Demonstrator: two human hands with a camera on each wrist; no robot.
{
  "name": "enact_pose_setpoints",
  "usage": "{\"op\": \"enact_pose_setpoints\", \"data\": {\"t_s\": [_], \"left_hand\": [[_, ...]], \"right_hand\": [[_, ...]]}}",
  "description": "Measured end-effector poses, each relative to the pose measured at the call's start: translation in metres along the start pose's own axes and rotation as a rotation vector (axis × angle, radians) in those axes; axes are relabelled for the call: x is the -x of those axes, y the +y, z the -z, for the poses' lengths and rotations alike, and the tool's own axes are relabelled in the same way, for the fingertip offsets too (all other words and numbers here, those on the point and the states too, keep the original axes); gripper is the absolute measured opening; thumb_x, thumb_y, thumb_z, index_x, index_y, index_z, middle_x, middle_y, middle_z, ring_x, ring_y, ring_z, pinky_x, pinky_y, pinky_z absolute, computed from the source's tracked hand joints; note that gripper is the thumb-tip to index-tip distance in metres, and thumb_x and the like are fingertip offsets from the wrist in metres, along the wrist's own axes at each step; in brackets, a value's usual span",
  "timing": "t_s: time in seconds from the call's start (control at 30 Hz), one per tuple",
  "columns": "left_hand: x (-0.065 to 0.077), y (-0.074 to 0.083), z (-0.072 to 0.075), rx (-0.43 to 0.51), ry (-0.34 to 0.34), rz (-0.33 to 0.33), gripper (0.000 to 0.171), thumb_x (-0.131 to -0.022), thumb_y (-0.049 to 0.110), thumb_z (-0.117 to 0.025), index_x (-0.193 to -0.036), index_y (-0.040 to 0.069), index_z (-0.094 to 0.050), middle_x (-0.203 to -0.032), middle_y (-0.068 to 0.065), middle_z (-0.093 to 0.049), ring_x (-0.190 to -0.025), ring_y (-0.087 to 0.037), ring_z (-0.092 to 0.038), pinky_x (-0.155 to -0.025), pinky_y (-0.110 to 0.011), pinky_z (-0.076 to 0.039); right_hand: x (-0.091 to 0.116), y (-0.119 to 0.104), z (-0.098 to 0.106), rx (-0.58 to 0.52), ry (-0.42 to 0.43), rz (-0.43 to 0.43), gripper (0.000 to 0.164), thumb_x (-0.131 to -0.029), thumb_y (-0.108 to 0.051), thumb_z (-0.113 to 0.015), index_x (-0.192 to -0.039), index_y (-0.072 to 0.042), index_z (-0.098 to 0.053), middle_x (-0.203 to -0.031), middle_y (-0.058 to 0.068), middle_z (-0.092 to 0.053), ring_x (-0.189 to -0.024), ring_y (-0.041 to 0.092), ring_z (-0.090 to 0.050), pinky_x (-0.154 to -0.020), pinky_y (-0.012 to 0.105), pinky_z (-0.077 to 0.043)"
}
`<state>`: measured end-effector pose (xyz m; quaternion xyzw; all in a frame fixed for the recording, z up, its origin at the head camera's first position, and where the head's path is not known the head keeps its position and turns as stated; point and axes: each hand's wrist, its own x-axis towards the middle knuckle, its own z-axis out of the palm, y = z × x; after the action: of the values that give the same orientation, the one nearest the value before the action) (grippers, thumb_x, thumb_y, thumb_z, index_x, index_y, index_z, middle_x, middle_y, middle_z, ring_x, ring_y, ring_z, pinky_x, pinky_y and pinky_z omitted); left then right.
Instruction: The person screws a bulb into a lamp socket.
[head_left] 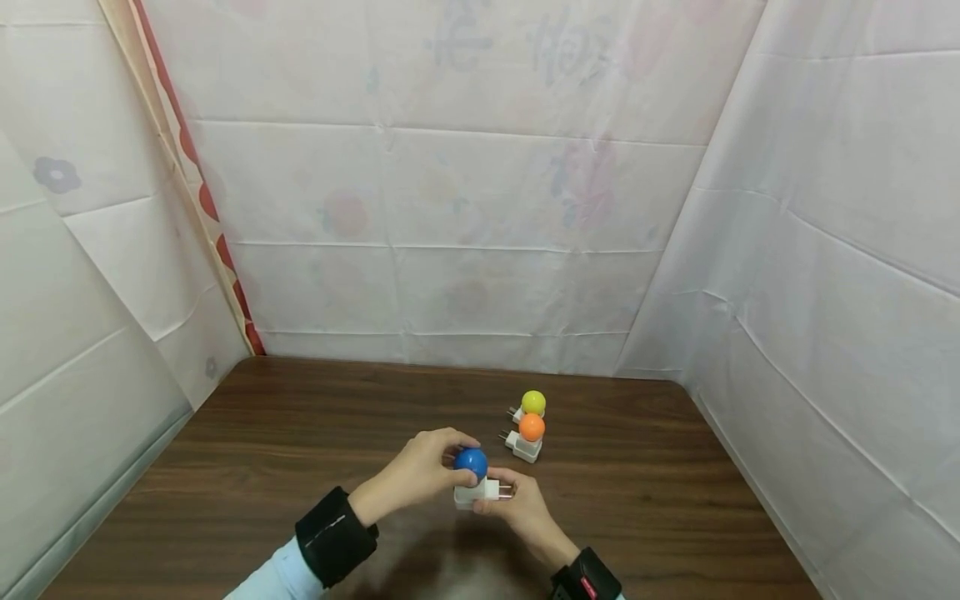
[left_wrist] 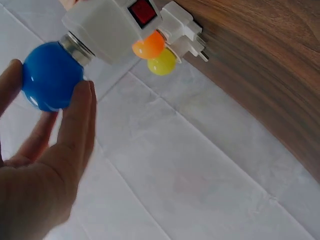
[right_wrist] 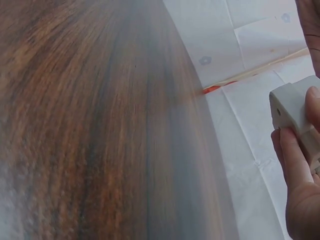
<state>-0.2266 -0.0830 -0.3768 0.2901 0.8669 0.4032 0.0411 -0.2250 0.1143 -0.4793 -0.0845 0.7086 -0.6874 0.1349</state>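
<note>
A round blue light bulb is pinched between the thumb and fingers of my left hand. Its metal screw base shows partly at the mouth of a white plug-in lamp socket, which has a red switch on its side. My right hand grips this socket near its plug end, with the metal prongs pointing right in the head view. Only part of the socket and of my right hand appears in the right wrist view.
Behind my right hand, an orange bulb sits in a white plug-in socket. A yellow bulb in another socket is just beyond it. The brown wooden table ends against white cloth walls at the back and sides.
</note>
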Motion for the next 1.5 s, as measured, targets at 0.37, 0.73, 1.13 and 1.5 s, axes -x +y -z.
{"op": "enact_pose_setpoints", "data": {"t_s": [0.37,0.73,1.13,1.5], "left_hand": [[-0.003,-0.007,0.012,0.089,-0.198,-0.046,0.035,-0.087,0.01,-0.062,-0.121,0.004,-0.056,-0.119,-0.012,-0.056,-0.103,-0.022,-0.057,-0.087,-0.036,-0.051],[-0.005,-0.008,0.016,0.202,-0.324,-0.035,0.043,-0.088,0.001,-0.053,-0.13,0.01,-0.05,-0.128,-0.012,-0.051,-0.105,-0.022,-0.051,-0.093,-0.041,-0.047],[0.002,-0.006,-0.006,0.165,0.074,0.031,0.05,-0.078,0.028,-0.073,-0.12,0.005,-0.056,-0.118,-0.011,-0.057,-0.107,-0.029,-0.058,-0.086,-0.039,-0.051],[0.005,-0.003,-0.018,0.088,0.176,0.018,0.042,-0.077,0.021,-0.074,-0.112,0.005,-0.059,-0.108,-0.008,-0.057,-0.098,-0.025,-0.062,-0.08,-0.032,-0.053]], "right_hand": [[0.002,-0.004,-0.001,-0.003,-0.041,-0.004,0.055,-0.074,-0.021,-0.077,-0.12,0.0,-0.056,-0.108,0.011,-0.061,-0.091,0.019,-0.062,-0.08,0.034,-0.053],[0.001,-0.005,-0.005,-0.012,-0.049,-0.004,0.052,-0.075,-0.02,-0.075,-0.12,0.0,-0.057,-0.107,0.01,-0.063,-0.092,0.019,-0.063,-0.079,0.033,-0.053],[0.005,-0.012,-0.005,-0.013,0.001,0.004,0.052,-0.075,-0.016,-0.075,-0.119,0.003,-0.056,-0.105,0.011,-0.063,-0.09,0.019,-0.063,-0.079,0.032,-0.053],[0.004,-0.009,-0.003,0.009,0.023,-0.007,0.053,-0.075,-0.019,-0.076,-0.12,0.001,-0.057,-0.106,0.009,-0.063,-0.089,0.017,-0.062,-0.077,0.031,-0.053]]}}
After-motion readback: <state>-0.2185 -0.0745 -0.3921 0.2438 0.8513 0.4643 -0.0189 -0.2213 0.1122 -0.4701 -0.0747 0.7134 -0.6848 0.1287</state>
